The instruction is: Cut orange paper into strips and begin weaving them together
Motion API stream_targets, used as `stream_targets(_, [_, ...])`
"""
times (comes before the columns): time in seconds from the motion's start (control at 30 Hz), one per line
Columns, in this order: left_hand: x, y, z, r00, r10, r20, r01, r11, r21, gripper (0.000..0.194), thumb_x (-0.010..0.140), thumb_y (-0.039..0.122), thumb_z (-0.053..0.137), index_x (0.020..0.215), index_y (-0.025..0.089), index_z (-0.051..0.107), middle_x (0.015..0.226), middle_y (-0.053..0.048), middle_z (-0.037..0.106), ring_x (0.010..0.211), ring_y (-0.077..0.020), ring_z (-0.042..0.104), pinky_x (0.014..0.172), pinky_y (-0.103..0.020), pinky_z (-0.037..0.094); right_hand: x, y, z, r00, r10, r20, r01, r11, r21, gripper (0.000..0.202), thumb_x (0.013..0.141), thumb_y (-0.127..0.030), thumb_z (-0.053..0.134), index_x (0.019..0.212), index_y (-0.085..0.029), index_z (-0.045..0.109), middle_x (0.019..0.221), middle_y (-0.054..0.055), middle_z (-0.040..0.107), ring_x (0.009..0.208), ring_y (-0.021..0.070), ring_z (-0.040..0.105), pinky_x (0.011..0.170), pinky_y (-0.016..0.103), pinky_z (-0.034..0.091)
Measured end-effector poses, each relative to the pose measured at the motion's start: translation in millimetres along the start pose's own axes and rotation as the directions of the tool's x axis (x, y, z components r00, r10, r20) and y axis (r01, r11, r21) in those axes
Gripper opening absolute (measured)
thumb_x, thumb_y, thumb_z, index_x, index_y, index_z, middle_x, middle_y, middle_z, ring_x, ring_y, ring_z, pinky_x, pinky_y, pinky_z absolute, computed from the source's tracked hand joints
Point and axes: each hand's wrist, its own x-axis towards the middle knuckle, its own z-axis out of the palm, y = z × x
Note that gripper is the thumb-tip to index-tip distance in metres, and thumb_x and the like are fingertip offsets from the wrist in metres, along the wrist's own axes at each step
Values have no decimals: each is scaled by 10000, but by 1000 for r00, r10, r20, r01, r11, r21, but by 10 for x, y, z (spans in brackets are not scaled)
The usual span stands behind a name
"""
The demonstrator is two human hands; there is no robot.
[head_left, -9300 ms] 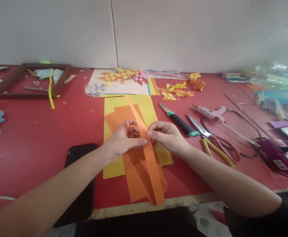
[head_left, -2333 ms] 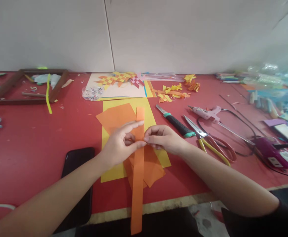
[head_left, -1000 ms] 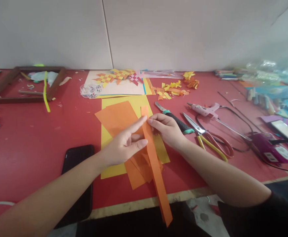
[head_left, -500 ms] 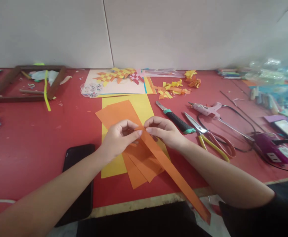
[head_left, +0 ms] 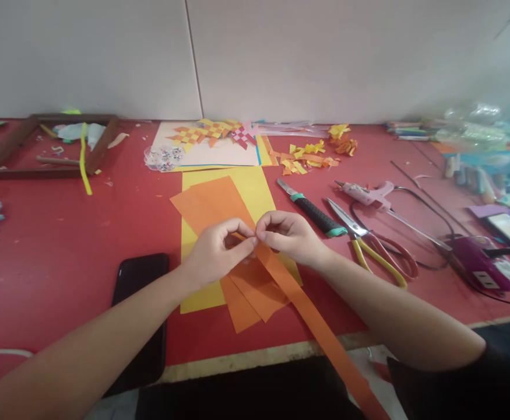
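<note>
Orange paper strip (head_left: 309, 312): While its upper end sits at the middle of the frame between two sets of fingertips, we see the rest slant over the table's near edge and out at the bottom.
Left hand (head_left: 220, 249): We see thumb and bent fingers pinching the strip's upper end from the left.
Right hand (head_left: 293, 238): It grasps the same end, thumb tip almost meeting the other hand's; whether a fold lies there, we cannot tell.
Orange sheets (head_left: 213, 201): They lie overlapping beneath the hands, on a yellow sheet (head_left: 255, 185) at the centre.
Slipping end: With so little paper between the fingertips, we judge that an uneven pinch could skew it or set a crooked crease.
Trailing end: Since it hangs unsupported beyond the edge, we think a snag on clothing or a forearm could tug or bend it.
Blades: Right of centre, a utility knife (head_left: 318, 214) and scissors (head_left: 358, 230) point to the upper left; a sideways sweep of the right hand could, we feel, meet the knife.
Surroundings: We find a black phone (head_left: 143, 273) lower left, woven paper pieces (head_left: 213, 134) at top centre and a pink glue gun (head_left: 370, 197) at right.
</note>
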Motion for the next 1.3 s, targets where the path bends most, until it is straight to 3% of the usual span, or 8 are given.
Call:
stream_targets(0.3, [5,59,-11,997,-38,-73,28,991,-135,233,746,354,803,809,189,651,729,23,667,626,-121,676,579,-210,555,6,-29,-13,1000,11,-20,-12,999,-43,112,741,-269,668,729,-178,604,599,-47,501,481,63,359,458,229,275])
stream_targets(0.43, [56,19,-43,971,46,-235,-72,992,-107,218,789,382,767,806,191,663,656,31,613,555,-81,583,474,-156,459,1,-12,-19,998,51,-45,-53,997,-58,96,738,-267,640,730,-180,597,600,-49,492,496,71,385,467,227,285])
stream_targets(0.7, [219,21,-176,711,65,-700,-329,911,-250,171,806,287,721,786,206,572,649,54,559,495,-54,463,427,-145,393,25,7,-30,997,53,-64,-59,994,-97,80,692,-242,643,696,-175,600,647,-37,533,575,87,424,541,246,304])
stream_targets(0.77, [204,54,-149,732,60,-679,-368,874,-319,246,788,330,757,836,215,545,720,57,568,503,-50,468,438,-158,424,17,-2,-20,995,71,-72,-77,994,-82,93,689,-256,642,691,-176,595,643,-36,533,572,89,423,547,249,307])
stream_targets(0.9, [144,67,-59,926,-95,-365,-101,870,-483,466,632,407,888,768,210,489,603,81,491,491,-72,508,384,-160,402,7,-22,-6,992,58,-116,-64,997,-47,133,709,-299,648,709,-178,592,632,-44,511,548,84,394,542,248,306])
stream_targets(0.97, [120,41,-31,978,-150,-147,82,918,-389,429,622,387,895,731,189,530,569,63,531,458,-79,520,373,-171,408,13,-24,1,992,33,-120,-38,998,-41,148,713,-311,656,715,-175,597,642,-40,520,560,85,408,551,247,319])
stream_targets(1.03, [105,8,-20,989,-138,-51,121,961,-250,340,683,386,856,723,165,601,538,40,566,424,-80,524,394,-185,437,21,-20,11,994,34,-101,-38,999,-38,155,712,-316,660,714,-174,598,633,-39,523,558,86,424,545,246,329])
stream_targets(1.3, [131,-15,-12,965,39,-261,-113,955,-274,200,802,360,750,797,191,642,570,59,549,449,-79,534,435,-190,481,8,-21,39,988,111,-105,-111,994,0,165,707,-315,674,714,-168,599,597,-57,491,488,61,389,478,228,286])
